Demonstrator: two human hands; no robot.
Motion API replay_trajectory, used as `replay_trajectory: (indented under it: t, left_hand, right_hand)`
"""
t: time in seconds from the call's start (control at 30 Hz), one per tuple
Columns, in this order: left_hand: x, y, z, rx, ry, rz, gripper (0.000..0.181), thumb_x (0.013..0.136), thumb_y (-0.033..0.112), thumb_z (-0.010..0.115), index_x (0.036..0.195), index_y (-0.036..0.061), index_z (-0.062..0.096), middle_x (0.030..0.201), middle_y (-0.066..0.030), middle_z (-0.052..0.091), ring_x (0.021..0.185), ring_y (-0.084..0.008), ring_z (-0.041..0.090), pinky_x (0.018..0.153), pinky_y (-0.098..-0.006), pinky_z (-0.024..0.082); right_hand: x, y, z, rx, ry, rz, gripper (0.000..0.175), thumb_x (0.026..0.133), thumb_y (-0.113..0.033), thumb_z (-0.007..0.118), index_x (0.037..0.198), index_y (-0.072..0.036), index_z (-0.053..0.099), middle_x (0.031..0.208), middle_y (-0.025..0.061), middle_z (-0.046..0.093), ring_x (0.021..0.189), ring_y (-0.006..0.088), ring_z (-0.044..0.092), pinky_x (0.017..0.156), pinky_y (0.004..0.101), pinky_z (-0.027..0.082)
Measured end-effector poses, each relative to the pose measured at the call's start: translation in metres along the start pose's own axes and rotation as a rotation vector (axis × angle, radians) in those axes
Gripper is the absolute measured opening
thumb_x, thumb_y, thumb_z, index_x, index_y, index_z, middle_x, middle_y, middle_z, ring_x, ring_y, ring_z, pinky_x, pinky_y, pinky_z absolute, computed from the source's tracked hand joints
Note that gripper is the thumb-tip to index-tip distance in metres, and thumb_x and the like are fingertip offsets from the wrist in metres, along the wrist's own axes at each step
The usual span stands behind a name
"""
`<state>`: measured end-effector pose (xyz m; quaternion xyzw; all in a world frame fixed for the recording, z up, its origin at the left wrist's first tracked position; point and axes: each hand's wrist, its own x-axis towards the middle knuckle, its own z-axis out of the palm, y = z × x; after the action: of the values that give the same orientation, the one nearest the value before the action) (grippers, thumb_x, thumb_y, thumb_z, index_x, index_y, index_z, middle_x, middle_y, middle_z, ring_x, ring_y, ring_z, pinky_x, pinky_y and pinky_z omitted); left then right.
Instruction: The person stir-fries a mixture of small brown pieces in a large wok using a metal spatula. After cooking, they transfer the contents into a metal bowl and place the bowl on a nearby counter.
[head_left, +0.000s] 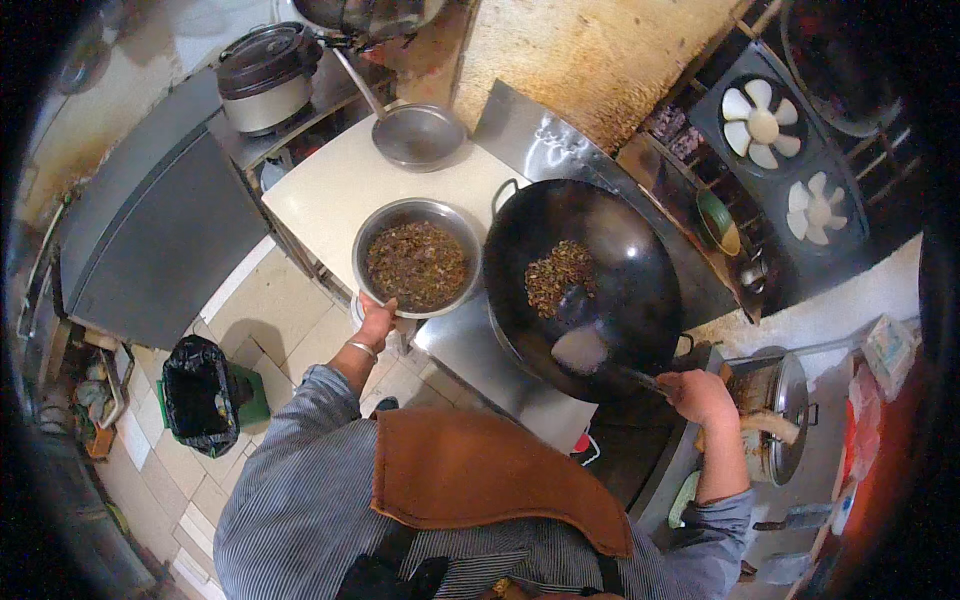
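My left hand grips the near rim of a round metal bowl, thumb at the edge. The bowl holds a brown, finely chopped food and stands beside the wok on a pale board. In my right hand is the handle of a metal wok spatula, its blade low inside the large black wok. A smaller heap of similar brown chopped food lies in the wok, just beyond the blade and apart from it.
A long-handled metal pan rests behind the bowl. Further left stands a rice cooker. A lidded pot is close by my right forearm. Two fans are at the upper right. A lined bin stands on the tiled floor.
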<state>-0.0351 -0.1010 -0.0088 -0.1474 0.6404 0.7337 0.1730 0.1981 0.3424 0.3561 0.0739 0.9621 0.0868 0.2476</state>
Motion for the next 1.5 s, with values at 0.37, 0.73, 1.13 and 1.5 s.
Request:
replay_trajectory:
  t: [0.37,0.73,1.13,1.5]
  left_hand:
    - [-0.011,0.013,0.004,0.036,0.038,-0.095,0.055,0.095,0.022,0.056,0.13,0.0255,0.014,0.124,-0.0086,0.049,0.102,-0.0266,0.055,0.078,-0.0459,0.047]
    - [-0.008,0.009,0.004,-0.002,0.057,-0.071,0.054,0.095,0.023,0.055,0.13,0.0248,0.014,0.126,-0.0115,0.047,0.104,-0.0274,0.055,0.081,-0.0459,0.047]
    - [0.002,-0.002,0.001,0.026,0.05,-0.064,0.068,0.095,0.019,0.056,0.138,0.0227,0.005,0.132,-0.0172,0.043,0.103,-0.0305,0.054,0.078,-0.0474,0.049]
    - [0.01,-0.018,0.003,0.01,0.107,0.194,0.062,0.092,0.005,0.054,0.136,0.0209,0.015,0.117,-0.0096,0.048,0.086,-0.0204,0.055,0.062,-0.0347,0.05]
  right_hand:
    - [0.152,-0.026,0.117,0.203,0.051,0.119,0.059,0.084,-0.014,0.053,0.14,-0.03,0.043,0.101,0.016,0.068,0.093,0.0359,0.066,0.078,0.048,0.052]
    - [0.209,-0.031,0.132,0.336,0.366,0.29,0.051,0.089,-0.024,0.054,0.139,-0.031,0.044,0.091,0.0157,0.067,0.082,0.0369,0.065,0.071,0.0496,0.052]
    - [0.08,-0.045,0.079,0.407,0.572,0.013,0.048,0.084,-0.015,0.062,0.13,-0.025,0.054,0.087,0.0146,0.065,0.08,0.0363,0.064,0.069,0.0472,0.051]
    - [0.065,-0.179,0.058,0.781,0.225,-0.243,0.043,0.086,-0.019,0.064,0.128,-0.022,0.057,0.11,0.0157,0.066,0.095,0.0371,0.064,0.082,0.0429,0.051]
